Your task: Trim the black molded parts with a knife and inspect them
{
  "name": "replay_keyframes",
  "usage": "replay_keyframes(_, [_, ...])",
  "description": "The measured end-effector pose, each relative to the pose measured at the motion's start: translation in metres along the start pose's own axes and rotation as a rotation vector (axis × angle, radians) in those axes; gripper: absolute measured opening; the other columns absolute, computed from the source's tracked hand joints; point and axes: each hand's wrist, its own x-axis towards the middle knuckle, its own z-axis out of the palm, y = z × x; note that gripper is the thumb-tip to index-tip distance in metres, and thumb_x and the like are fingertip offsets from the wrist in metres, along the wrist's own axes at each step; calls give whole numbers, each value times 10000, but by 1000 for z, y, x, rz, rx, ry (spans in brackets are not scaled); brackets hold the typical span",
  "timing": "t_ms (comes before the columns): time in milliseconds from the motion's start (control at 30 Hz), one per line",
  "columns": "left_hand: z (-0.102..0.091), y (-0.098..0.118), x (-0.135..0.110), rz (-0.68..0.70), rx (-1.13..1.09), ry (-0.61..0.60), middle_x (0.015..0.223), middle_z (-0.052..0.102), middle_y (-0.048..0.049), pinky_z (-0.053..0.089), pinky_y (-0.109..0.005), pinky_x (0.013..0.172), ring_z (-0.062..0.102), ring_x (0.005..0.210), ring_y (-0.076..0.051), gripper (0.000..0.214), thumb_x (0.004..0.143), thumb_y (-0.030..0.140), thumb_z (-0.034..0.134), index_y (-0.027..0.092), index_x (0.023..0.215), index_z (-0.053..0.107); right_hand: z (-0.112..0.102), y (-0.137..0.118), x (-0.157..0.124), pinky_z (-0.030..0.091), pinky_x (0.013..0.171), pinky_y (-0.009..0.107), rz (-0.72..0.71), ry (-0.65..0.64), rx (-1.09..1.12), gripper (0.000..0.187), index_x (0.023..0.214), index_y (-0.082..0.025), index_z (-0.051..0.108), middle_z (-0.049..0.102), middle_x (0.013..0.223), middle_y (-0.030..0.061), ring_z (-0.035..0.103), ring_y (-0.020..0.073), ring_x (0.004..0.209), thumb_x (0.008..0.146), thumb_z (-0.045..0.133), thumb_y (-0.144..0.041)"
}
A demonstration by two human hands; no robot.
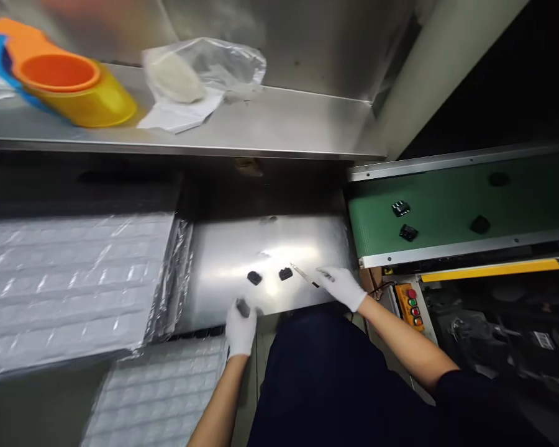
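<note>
My left hand (240, 329) wears a white glove and pinches a small dark part (243, 308) at its fingertips, at the near edge of a polished steel plate (265, 248). My right hand (342, 288), also gloved in white, grips a slim metal-bladed tool (304, 274) with a dark handle, and its tip points left across the plate. Two small black plastic parts (254, 278) (286, 274) lie on the steel between my hands, apart from each other. The nearer tool tip stays a little to the right of them.
A green conveyor belt (440, 208) with several black parts runs at the right, above a control box with coloured buttons (410, 304). Plastic-wrapped blister trays (65, 279) lie at the left. A steel shelf (261, 124) above holds orange and yellow tape rolls (69, 90) and a plastic bag (200, 74).
</note>
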Motion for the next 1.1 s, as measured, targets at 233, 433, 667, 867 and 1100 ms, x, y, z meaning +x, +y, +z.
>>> replay_keyframes(233, [-6,9,-28,5,-27,40,1563,529,-179,411,-469,1211,514,1446,-344,628,915,354,564,141,1500,483,-205,60,59,348,1145,591,110,151,-506,623,1402,-163,631,591,1413,191,477,387,1343,821,803,-308])
replay_keyframes(433, [-6,110,-27,286,-133,20,1463,626,-151,436,-456,1190,599,1346,-312,554,931,389,538,157,1433,561,-236,93,91,459,1061,455,190,70,-373,543,1094,-138,762,699,1158,155,603,321,1155,582,940,-160])
replay_keyframes(667, [34,225,-43,756,-21,-208,1333,704,-173,555,-450,1036,686,1213,-297,434,982,364,463,149,1314,641,-270,91,60,580,885,361,237,155,146,443,1298,-115,641,736,1077,137,713,223,953,855,633,-137])
replay_keyframes(867, [94,347,-49,1104,273,-372,1364,707,-91,496,-391,1119,666,1253,-253,428,951,217,534,223,1365,643,-257,94,-84,608,826,342,139,-16,921,526,1360,-184,582,726,1197,136,736,258,1079,863,735,-261])
replay_keyframes(1100, [189,482,-55,1163,529,-451,1530,567,-126,474,-463,1108,612,1325,-332,543,883,336,686,266,1414,594,-198,137,-233,573,771,341,442,93,1243,637,1320,-190,610,725,1190,129,738,282,1074,764,852,-387])
